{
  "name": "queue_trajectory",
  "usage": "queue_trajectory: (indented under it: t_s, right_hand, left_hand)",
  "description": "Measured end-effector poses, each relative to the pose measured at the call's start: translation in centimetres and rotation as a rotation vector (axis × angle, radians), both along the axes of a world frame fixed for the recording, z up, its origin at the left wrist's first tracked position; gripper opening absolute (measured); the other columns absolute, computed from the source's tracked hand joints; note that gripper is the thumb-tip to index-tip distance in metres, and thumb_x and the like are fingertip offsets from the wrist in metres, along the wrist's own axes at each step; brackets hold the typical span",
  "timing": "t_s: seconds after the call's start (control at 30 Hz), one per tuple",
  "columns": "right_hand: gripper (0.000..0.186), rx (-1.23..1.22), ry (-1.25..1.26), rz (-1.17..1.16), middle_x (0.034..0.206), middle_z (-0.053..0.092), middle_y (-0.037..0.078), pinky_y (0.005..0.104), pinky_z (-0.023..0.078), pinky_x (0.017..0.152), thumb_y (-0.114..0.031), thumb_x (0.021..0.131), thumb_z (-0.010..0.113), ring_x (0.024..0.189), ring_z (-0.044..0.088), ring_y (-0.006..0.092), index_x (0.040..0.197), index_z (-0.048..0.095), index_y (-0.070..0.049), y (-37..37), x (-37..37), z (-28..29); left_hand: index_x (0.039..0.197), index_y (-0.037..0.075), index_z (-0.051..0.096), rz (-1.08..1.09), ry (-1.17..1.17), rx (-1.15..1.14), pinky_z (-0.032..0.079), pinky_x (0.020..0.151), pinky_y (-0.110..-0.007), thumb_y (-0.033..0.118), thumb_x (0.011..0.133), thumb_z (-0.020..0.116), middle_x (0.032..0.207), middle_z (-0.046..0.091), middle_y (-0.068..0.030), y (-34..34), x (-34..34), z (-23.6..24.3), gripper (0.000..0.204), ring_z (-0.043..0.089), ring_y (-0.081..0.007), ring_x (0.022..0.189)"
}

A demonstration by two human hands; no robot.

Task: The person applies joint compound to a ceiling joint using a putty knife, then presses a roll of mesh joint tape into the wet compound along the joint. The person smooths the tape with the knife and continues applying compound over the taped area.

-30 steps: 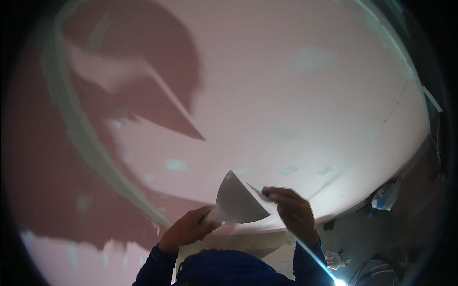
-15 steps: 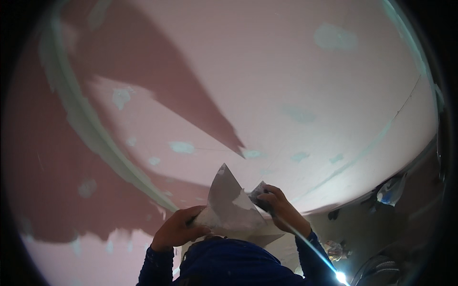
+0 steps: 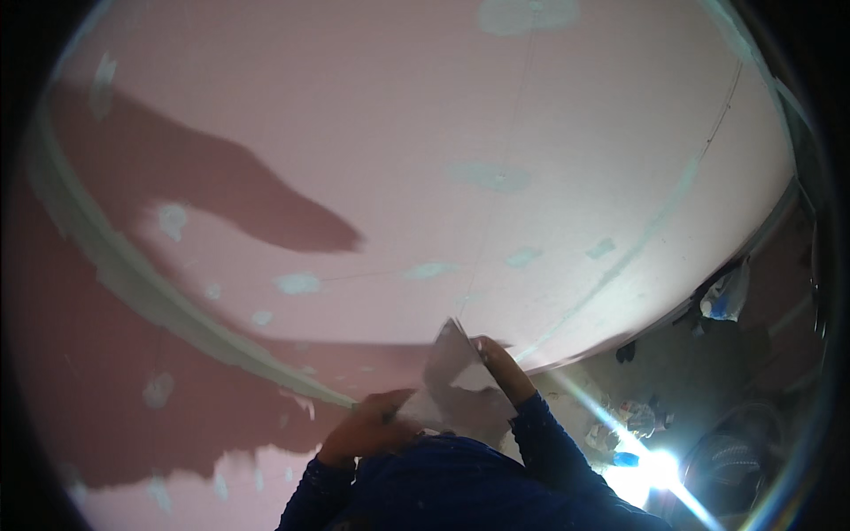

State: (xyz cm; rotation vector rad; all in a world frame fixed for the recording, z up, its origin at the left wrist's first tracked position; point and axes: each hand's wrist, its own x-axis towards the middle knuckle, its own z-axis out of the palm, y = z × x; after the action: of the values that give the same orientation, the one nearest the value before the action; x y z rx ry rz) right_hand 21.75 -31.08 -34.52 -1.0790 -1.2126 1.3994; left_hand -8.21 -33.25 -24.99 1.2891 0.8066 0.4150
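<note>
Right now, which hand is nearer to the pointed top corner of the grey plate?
Right. The right hand is just below and right of that corner; the left hand is farther off, lower and left, at the lower left of the grey plate.

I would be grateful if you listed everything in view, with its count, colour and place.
Flat plate: one, grey, lower centre, between the hands
Boarding: count unclear, pink, across most of the view
Filler patches: more than ten, pale green to whitish, scattered on the boarding
Filler strips: at least two, grey-green, left and right
Bag: one, whitish and blue, right
Light: one, white, lower right
Floor: one, grey, lower right
Top: one, blue, bottom centre
Left hand: one, brownish in this light, on the plate's left
Right hand: one, same, at the plate's right edge
</note>
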Motion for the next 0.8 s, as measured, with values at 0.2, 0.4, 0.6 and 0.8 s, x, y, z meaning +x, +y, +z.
queue_trajectory:
  t_s: [0.2, 0.4, 0.6, 0.8]
  right_hand:
    - [0.038, -0.273, 0.243, -0.050, 0.108, 0.073, 0.012, 0.0328, 0.058, 0.080, -0.025, 0.100, 0.063, 0.087, 0.070, 0.0182, 0.124, 0.067, 0.004, -2.0, 4.2, -0.1]
    - [0.035, -0.071, 0.117, -0.187, 0.109, 0.074, 0.006, 0.0306, 0.058, 0.083, -0.018, 0.098, 0.071, 0.091, 0.070, 0.0149, 0.125, 0.067, 0.002, -1.3, 2.7, 4.4]
    - [0.030, -0.061, -0.121, -0.225, 0.094, 0.072, 0.005, 0.0302, 0.052, 0.078, -0.022, 0.099, 0.071, 0.087, 0.062, 0.0101, 0.118, 0.070, 0.001, 0.9, -3.1, 6.2]
    - [0.024, -0.014, -0.004, -0.286, 0.094, 0.071, 0.003, 0.0288, 0.052, 0.075, -0.019, 0.101, 0.069, 0.084, 0.062, 0.0096, 0.114, 0.070, 0.001, 0.8, -4.1, 6.6]
  left_hand:
    - [0.139, -0.002, 0.058, 0.279, 0.055, 0.176, 0.050, 0.060, -0.027, 0.021, 0.090, 0.078, 0.088, 0.066, -0.0026, 1.8, -1.8, 2.7, 0.058, 0.059, -0.0086, 0.068]
    - [0.144, -0.001, 0.052, 0.404, 0.327, 0.523, 0.055, 0.084, -0.036, 0.020, 0.093, 0.075, 0.111, 0.072, -0.0135, 4.6, -2.1, 2.4, 0.059, 0.068, -0.0202, 0.095]
    - [0.149, -0.001, 0.045, 0.333, 0.326, 0.582, 0.053, 0.096, -0.043, 0.024, 0.098, 0.068, 0.119, 0.070, -0.0250, 6.3, -1.6, 3.2, 0.061, 0.069, -0.0363, 0.111]
    - [0.149, -0.001, 0.045, 0.113, 0.487, 0.727, 0.053, 0.093, -0.048, 0.028, 0.100, 0.066, 0.119, 0.068, -0.0308, 3.5, -0.8, 4.7, 0.061, 0.066, -0.0478, 0.111]
